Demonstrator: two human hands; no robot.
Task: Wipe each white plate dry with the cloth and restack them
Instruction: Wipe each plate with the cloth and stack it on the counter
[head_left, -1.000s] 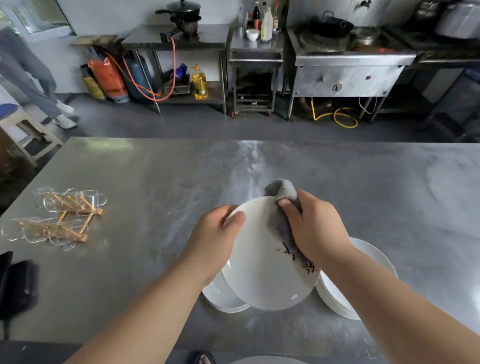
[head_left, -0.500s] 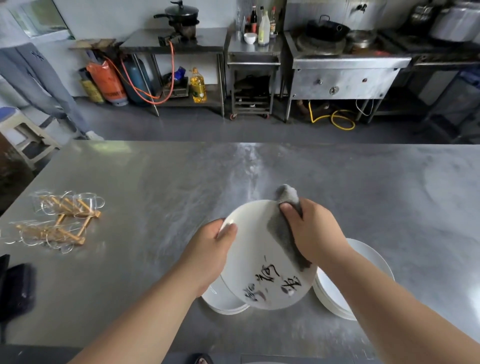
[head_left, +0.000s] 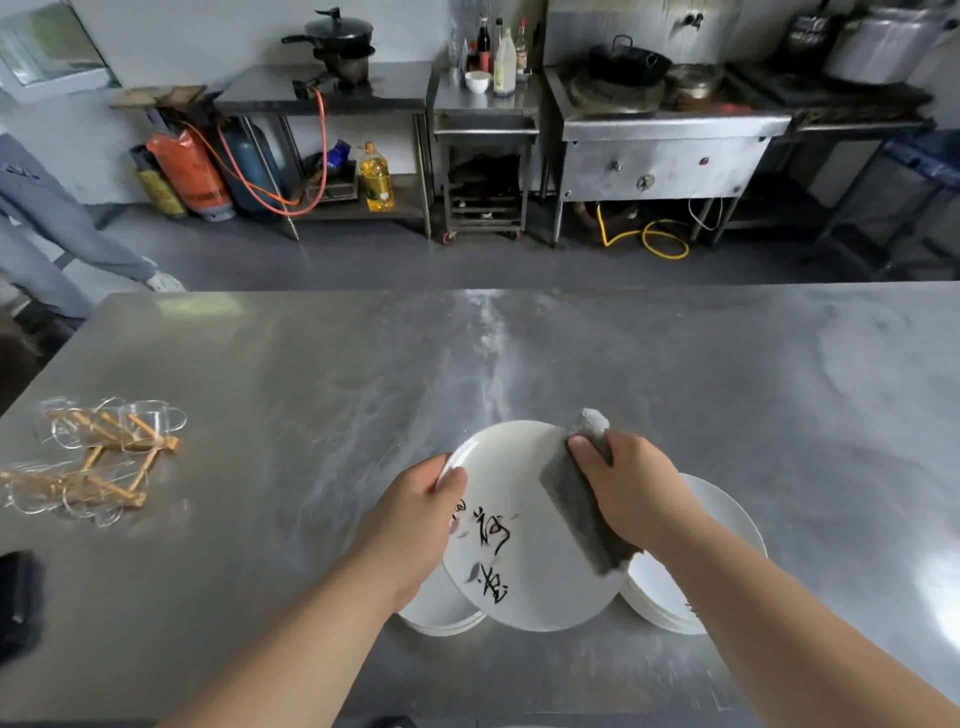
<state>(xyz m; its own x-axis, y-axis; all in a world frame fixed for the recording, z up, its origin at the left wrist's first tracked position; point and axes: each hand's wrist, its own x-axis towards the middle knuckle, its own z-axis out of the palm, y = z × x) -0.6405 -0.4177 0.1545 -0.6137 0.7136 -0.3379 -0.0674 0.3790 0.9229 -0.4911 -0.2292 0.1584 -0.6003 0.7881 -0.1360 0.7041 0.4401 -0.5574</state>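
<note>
Mid-wipe: plate held up over table, betw. two stacks.
Pinching left rim of white plate (head_left: 519, 551) w/ L hand (head_left: 415, 519), thumb on the face; pressing grey cloth (head_left: 582, 519) to its right edge w/ R hand (head_left: 631, 493), fingers curled round cloth top. Vs 1 s ago: cloth now off centre and out at right rim, plate turned some, black brush-script on lower face now bared. Prob. means front nearly dry; back side and restack not yet done. Held tilted just above steel table (head_left: 337, 395), overlapping left stack (head_left: 441, 618) and right stack (head_left: 727, 519). Glossy, no drops discernible. Can't tell which stack = dried pile. Glass cups on wooden racks (head_left: 104, 457) well off to left.
</note>
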